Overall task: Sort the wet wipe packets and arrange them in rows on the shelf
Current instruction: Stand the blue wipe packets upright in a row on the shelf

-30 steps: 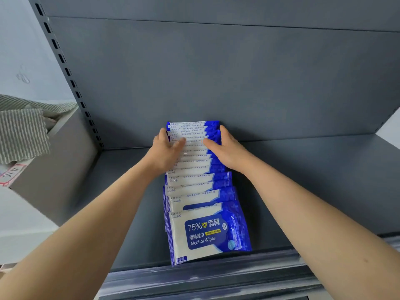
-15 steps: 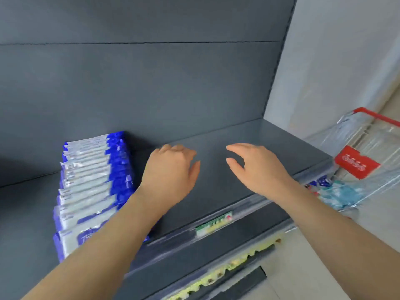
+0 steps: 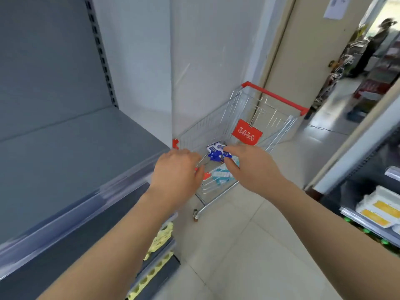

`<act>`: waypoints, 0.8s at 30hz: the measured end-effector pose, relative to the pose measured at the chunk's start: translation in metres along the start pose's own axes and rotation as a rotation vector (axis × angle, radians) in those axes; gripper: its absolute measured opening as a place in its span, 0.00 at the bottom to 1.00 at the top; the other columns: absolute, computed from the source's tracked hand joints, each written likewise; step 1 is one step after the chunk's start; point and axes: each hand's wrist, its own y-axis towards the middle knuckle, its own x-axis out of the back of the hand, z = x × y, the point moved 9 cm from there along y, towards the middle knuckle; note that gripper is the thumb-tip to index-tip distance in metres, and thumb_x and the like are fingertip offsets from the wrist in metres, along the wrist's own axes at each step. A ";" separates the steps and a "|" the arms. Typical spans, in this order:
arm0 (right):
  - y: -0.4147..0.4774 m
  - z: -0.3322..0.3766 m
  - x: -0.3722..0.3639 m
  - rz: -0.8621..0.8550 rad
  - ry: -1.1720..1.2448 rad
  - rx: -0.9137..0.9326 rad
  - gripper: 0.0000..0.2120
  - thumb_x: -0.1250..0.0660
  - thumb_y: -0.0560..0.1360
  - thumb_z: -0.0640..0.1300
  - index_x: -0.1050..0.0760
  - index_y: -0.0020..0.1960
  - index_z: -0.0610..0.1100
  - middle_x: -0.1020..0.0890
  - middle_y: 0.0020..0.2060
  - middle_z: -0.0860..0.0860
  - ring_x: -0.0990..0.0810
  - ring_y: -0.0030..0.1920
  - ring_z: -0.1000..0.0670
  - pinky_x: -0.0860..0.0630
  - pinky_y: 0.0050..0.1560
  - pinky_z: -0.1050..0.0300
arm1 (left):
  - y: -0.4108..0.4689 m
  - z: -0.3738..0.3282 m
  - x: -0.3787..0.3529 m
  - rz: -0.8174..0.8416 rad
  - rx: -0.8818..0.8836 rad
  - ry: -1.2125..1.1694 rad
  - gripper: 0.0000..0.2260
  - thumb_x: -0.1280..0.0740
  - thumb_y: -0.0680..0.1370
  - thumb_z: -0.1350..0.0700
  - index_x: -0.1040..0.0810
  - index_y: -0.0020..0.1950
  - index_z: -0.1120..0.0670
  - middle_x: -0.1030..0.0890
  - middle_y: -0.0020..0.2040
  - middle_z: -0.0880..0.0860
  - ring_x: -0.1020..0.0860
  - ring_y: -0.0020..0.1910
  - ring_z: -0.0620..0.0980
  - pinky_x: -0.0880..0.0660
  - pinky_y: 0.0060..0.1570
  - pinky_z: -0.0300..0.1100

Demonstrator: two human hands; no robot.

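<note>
At far left we record the grey shelf point(image 3: 75, 152) with its slotted upright point(image 3: 101, 53) against the back panel, and a clear price rail point(image 3: 86, 204) along the front edge. Below it, a lower tier shows yellow goods point(image 3: 160, 237), which are blurred.

The left hand point(image 3: 176, 172) hangs over the near rim of the shopping cart point(image 3: 218, 124), back of the hand towards us and fingers loosely curled down. We see nothing held in it.

The cart stands on the tiled floor point(image 3: 249, 245), just beside the shelf end and against the white wall. The wet wipe packets point(image 3: 215, 151), blue and white, lie in a loose heap in its basket. A pale teal packet point(image 3: 221, 175) lies nearer us, partly covered by the hands. Print on both is too blurred to read.

The right hand point(image 3: 253, 167) is over the heap with thumb and fingers spread apart. We cannot tell whether it touches a packet.

The cart has a red handle point(image 3: 275, 96) and a red flap point(image 3: 246, 132) bearing four white round pictograms, which are not legible. Behind it, a beige door point(image 3: 303, 50) carries a paper notice point(image 3: 335, 6), unreadable. A person point(image 3: 372, 46) stands far beyond the doorway. At right, a shelf holds white and yellow trays point(image 3: 378, 211).
</note>
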 end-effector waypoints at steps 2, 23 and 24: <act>0.018 -0.042 -0.008 0.020 0.003 -0.032 0.15 0.44 0.81 0.48 0.25 0.62 0.44 0.20 0.57 0.46 0.23 0.56 0.44 0.26 0.54 0.51 | 0.034 -0.019 -0.034 0.035 -0.002 -0.005 0.14 0.40 0.79 0.49 0.20 0.57 0.53 0.19 0.54 0.53 0.22 0.53 0.55 0.25 0.53 0.47; 0.393 -0.363 -0.158 0.214 0.062 -0.083 0.14 0.46 0.81 0.47 0.23 0.56 0.44 0.18 0.49 0.47 0.21 0.47 0.47 0.21 0.48 0.52 | 0.429 0.003 -0.345 0.413 0.240 0.032 0.14 0.42 0.80 0.48 0.23 0.59 0.52 0.20 0.55 0.51 0.22 0.53 0.52 0.24 0.53 0.47; 0.411 -0.375 -0.170 0.223 0.060 -0.066 0.14 0.46 0.80 0.47 0.23 0.55 0.43 0.19 0.48 0.46 0.21 0.47 0.46 0.22 0.47 0.52 | 0.442 0.010 -0.362 0.421 0.276 0.021 0.14 0.42 0.80 0.48 0.23 0.58 0.52 0.20 0.55 0.51 0.22 0.53 0.52 0.24 0.53 0.48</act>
